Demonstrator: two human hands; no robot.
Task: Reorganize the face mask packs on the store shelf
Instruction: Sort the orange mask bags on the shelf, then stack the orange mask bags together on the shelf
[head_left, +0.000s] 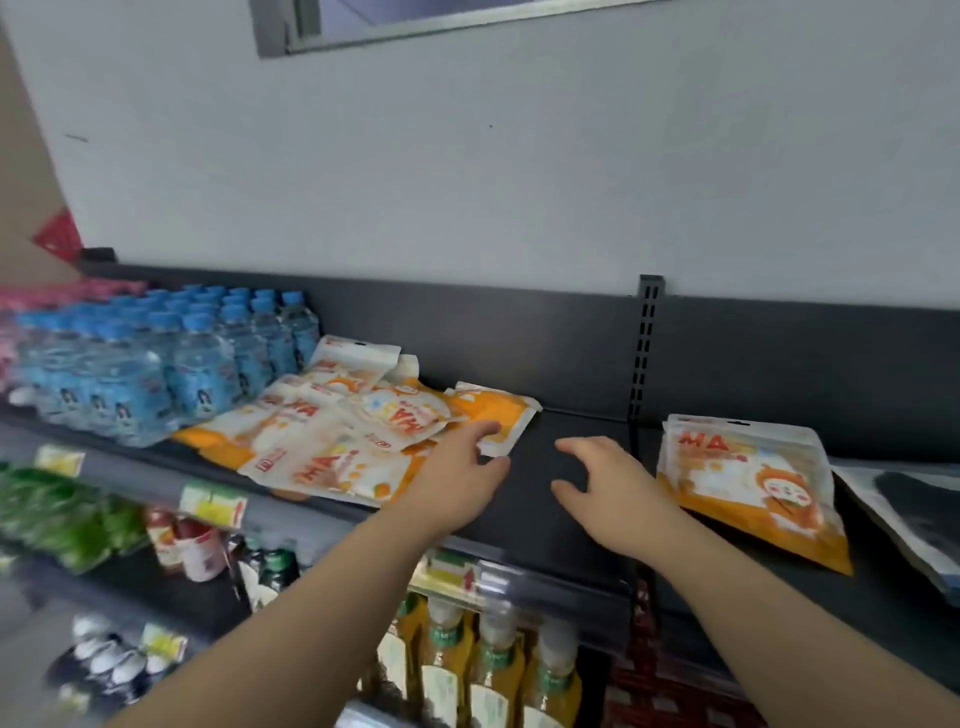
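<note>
Mask packs lay in 1 loose heap (353, 431) beside the water bottles (156, 364), with 1 tidy stack (753, 478) to the right, likely the sorted ones. The left hand (462, 467) reached the heap's edge, fingers relaxed, gripping nothing; the right hand (608, 483) hovered spread and empty over the shelf (535, 467).

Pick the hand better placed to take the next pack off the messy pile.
Left. The left hand has its fingers at the corner of the orange pack on the right edge of the pile; the right hand hovers open over bare shelf, nearer the neat stack.
</note>
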